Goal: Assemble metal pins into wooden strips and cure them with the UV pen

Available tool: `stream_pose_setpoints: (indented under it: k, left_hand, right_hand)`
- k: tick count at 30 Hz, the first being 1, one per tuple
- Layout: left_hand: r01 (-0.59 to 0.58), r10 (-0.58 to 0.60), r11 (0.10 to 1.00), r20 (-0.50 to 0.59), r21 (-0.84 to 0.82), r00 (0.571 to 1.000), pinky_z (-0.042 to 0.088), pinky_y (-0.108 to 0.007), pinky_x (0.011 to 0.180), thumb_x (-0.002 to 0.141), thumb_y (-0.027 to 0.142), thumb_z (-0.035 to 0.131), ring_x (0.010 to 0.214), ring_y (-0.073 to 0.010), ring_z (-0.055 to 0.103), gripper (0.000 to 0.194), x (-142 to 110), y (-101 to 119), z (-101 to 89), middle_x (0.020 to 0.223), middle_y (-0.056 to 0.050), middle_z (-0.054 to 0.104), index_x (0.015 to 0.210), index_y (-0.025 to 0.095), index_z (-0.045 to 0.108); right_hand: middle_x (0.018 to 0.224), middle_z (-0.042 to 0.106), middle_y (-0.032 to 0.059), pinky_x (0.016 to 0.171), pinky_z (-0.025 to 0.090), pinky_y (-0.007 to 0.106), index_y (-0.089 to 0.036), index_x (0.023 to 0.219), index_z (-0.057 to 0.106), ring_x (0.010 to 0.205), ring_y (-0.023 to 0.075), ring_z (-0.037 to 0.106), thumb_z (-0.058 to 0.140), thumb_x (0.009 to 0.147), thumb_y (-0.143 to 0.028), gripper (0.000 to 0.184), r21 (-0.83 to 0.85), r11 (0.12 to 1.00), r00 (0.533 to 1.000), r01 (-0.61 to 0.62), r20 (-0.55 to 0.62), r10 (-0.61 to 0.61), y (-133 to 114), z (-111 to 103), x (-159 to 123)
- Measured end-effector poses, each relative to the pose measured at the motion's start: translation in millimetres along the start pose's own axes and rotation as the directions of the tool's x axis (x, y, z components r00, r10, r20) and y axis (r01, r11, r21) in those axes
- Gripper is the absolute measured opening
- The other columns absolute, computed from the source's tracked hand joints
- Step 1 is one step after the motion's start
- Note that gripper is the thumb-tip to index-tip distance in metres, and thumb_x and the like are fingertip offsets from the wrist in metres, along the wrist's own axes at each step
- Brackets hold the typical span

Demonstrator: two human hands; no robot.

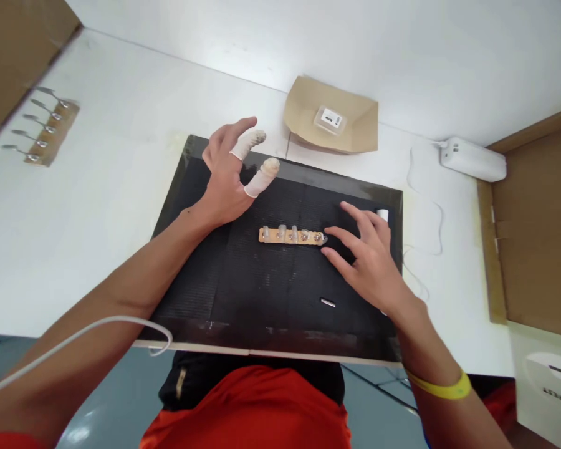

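Observation:
A small tan strip [290, 236] with several small clear and metal parts stuck on it lies in the middle of a black mat [243, 280]. My left hand [231, 174] hovers above the mat's far left part, fingers spread, two of them in white finger cots; it holds nothing. My right hand [367, 259] lies open on the mat, fingers stretched flat, fingertips at the strip's right end. A short metal pin [328, 303] rests on the mat near my right wrist.
A second tan strip with metal spoon-like parts [44, 128] lies at the far left of the white table. A cardboard tray with a small labelled packet [331, 115] stands behind the mat. A white power adapter [472, 159] and its cable lie to the right, beside cardboard boxes.

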State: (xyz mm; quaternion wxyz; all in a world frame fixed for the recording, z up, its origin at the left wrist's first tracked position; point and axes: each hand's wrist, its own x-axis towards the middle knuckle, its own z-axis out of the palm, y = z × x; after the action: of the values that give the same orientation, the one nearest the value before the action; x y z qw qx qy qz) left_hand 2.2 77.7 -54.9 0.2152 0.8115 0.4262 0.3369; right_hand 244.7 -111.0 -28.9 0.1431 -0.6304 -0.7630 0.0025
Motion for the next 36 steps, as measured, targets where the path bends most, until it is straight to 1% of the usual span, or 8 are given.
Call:
stream_pose_setpoints:
  k: [5, 11, 15, 21, 24, 27, 30, 36]
  left_hand:
    - [0.007, -0.007, 1.000, 0.003, -0.003, 1.000, 0.021, -0.066, 0.126, 0.094, 0.076, 0.047, 0.152, -0.0395, 0.033, 0.058, -1, 4, 0.8, 0.162, -0.001, 0.048, 0.137, 0.039, 0.060]
    - [0.009, -0.009, 1.000, 0.050, 0.007, 0.999, 0.018, -0.065, 0.128, 0.091, 0.077, 0.051, 0.154, -0.0398, 0.030, 0.062, -1, 9, -1.1, 0.164, -0.001, 0.045, 0.140, 0.039, 0.058]
    - [0.019, -0.019, 1.000, 0.073, 0.004, 0.997, 0.017, -0.065, 0.129, 0.091, 0.077, 0.052, 0.154, -0.0394, 0.028, 0.063, -2, 12, -3.0, 0.165, 0.001, 0.043, 0.142, 0.039, 0.057]
    - [0.014, -0.015, 1.000, 0.093, 0.015, 0.996, 0.014, -0.065, 0.129, 0.092, 0.077, 0.050, 0.156, -0.0383, 0.025, 0.065, -3, 9, -1.7, 0.167, 0.002, 0.040, 0.146, 0.041, 0.053]
    - [0.017, -0.020, 0.999, 0.106, 0.031, 0.994, 0.015, -0.065, 0.129, 0.092, 0.078, 0.049, 0.157, -0.0383, 0.024, 0.065, -3, 10, -1.9, 0.168, 0.002, 0.038, 0.146, 0.042, 0.053]
    - [0.015, -0.018, 0.999, 0.101, 0.031, 0.995, 0.015, -0.065, 0.129, 0.091, 0.077, 0.050, 0.156, -0.0384, 0.025, 0.065, -3, 11, -2.5, 0.168, 0.003, 0.039, 0.145, 0.042, 0.053]
    - [0.023, -0.025, 0.999, 0.099, 0.024, 0.995, 0.014, -0.066, 0.129, 0.091, 0.076, 0.050, 0.156, -0.0388, 0.025, 0.065, -2, 12, -2.5, 0.167, 0.002, 0.040, 0.145, 0.040, 0.054]
    - [0.025, -0.025, 1.000, 0.094, 0.002, 0.995, 0.015, -0.066, 0.129, 0.089, 0.078, 0.053, 0.156, -0.0390, 0.026, 0.065, -2, 12, -2.8, 0.167, 0.002, 0.041, 0.143, 0.042, 0.055]
  right_hand:
    - [0.146, 0.062, 0.0145, 0.108, 0.044, 0.062, -0.023, 0.100, 0.074, 0.130, 0.0364, 0.053, 0.071, 0.095, -0.032, 0.011, 0.041, 0.979, 0.973, -0.201, -0.110, 0.205, -19, 20, -7]
    - [0.142, 0.065, 0.0116, 0.108, 0.042, 0.061, -0.025, 0.096, 0.073, 0.130, 0.0344, 0.055, 0.065, 0.098, -0.028, 0.009, 0.118, 0.944, 0.938, -0.309, -0.128, 0.323, -40, 14, -15]
    - [0.147, 0.062, 0.0138, 0.106, 0.041, 0.059, -0.025, 0.099, 0.072, 0.131, 0.0357, 0.054, 0.062, 0.098, -0.024, 0.010, 0.054, 0.959, 0.954, -0.277, -0.100, 0.281, -59, 8, -21]
    - [0.147, 0.065, 0.0088, 0.107, 0.035, 0.055, -0.028, 0.106, 0.071, 0.128, 0.0347, 0.057, 0.065, 0.094, -0.016, 0.018, -0.026, 0.998, 0.998, -0.064, -0.019, 0.064, -73, 0, -37]
    - [0.142, 0.069, 0.0070, 0.107, 0.035, 0.055, -0.030, 0.104, 0.070, 0.125, 0.0340, 0.060, 0.067, 0.094, -0.020, 0.014, 0.043, 0.992, 0.992, -0.117, -0.033, 0.118, -75, -4, -43]
    - [0.140, 0.067, 0.0120, 0.103, 0.037, 0.058, -0.026, 0.097, 0.067, 0.125, 0.0371, 0.058, 0.068, 0.095, -0.030, 0.005, 0.058, 0.946, 0.942, -0.320, -0.091, 0.324, -82, -1, -44]
    - [0.145, 0.059, 0.0207, 0.101, 0.038, 0.064, -0.023, 0.098, 0.063, 0.130, 0.0432, 0.052, 0.068, 0.095, -0.041, 0.019, 0.014, 0.883, 0.871, -0.469, -0.161, 0.465, -94, 12, -41]
    - [0.148, 0.052, 0.0262, 0.101, 0.038, 0.071, -0.020, 0.111, 0.067, 0.131, 0.0467, 0.048, 0.065, 0.096, -0.039, 0.024, -0.003, 0.859, 0.838, -0.512, -0.223, 0.498, -111, 34, -29]
